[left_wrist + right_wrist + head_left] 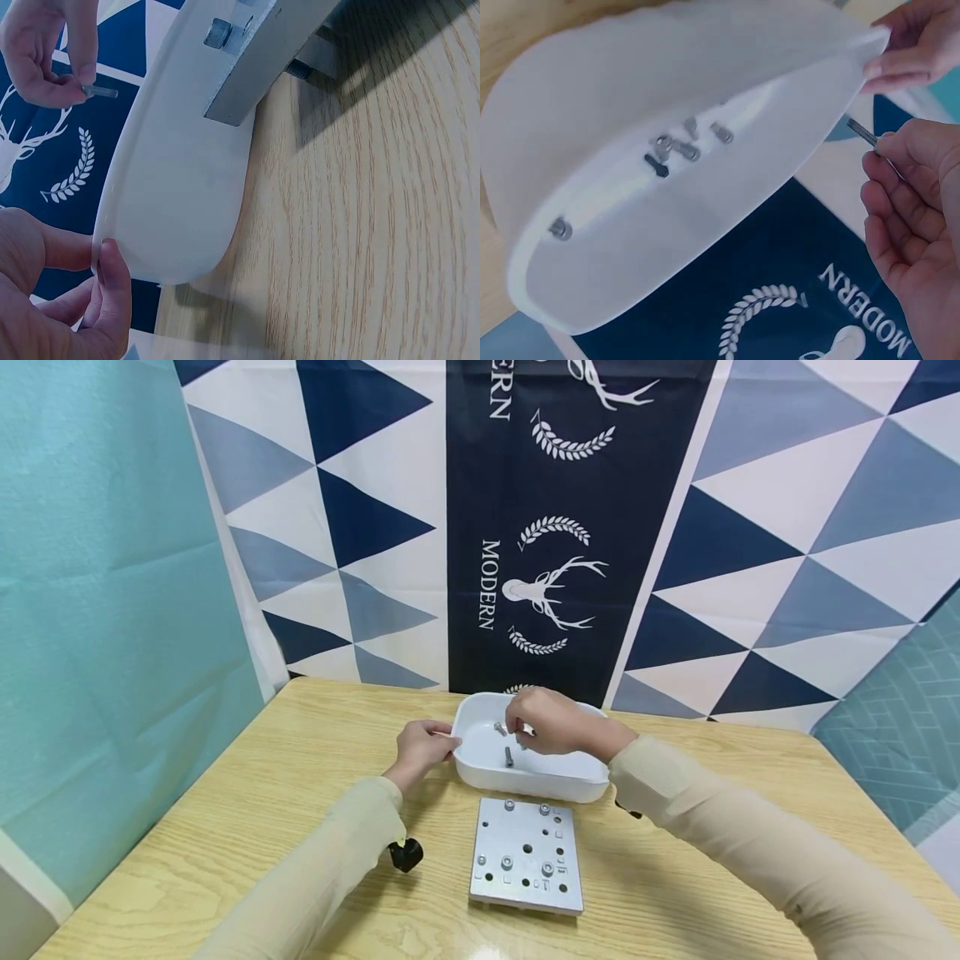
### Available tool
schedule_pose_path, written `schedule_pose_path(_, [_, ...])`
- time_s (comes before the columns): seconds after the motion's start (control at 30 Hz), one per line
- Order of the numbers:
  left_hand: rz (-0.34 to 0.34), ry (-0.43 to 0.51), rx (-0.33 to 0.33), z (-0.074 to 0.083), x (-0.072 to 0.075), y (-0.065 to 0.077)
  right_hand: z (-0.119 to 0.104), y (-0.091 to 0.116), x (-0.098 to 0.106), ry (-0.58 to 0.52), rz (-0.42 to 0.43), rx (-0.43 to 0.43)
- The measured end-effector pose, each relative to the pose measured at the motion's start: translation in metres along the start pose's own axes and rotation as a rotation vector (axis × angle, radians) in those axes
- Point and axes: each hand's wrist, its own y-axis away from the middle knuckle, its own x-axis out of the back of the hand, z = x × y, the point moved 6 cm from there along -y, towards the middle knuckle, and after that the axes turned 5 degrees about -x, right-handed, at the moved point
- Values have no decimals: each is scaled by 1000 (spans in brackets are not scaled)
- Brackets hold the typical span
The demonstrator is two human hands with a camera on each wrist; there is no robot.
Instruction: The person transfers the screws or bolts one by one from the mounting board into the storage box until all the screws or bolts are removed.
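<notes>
A white plastic tray stands toward the back of the table. My left hand pinches its left rim between thumb and fingers, as the left wrist view also shows. Over the tray, my right hand holds a small metal screw between thumb and forefinger, its shank poking out past the fingertips. Several loose screws lie inside the tray, one of them dark. In front of the tray is a square metal plate with holes and several socket-head screws standing in it.
The wooden table runs back to a patterned curtain. A teal cloth hangs along the left side. Under the left sleeve shows a black wrist device. The metal plate sits slightly raised off the table.
</notes>
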Motion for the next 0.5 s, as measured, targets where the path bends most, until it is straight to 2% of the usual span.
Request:
schedule_pose_path(0.23, [-1, -3, -1, 0, 1, 0, 25, -9, 0, -12, -72, -123])
schedule_pose_path(0.5, [-5, 11, 4, -1, 0, 0, 51, -18, 4, -22, -64, -175])
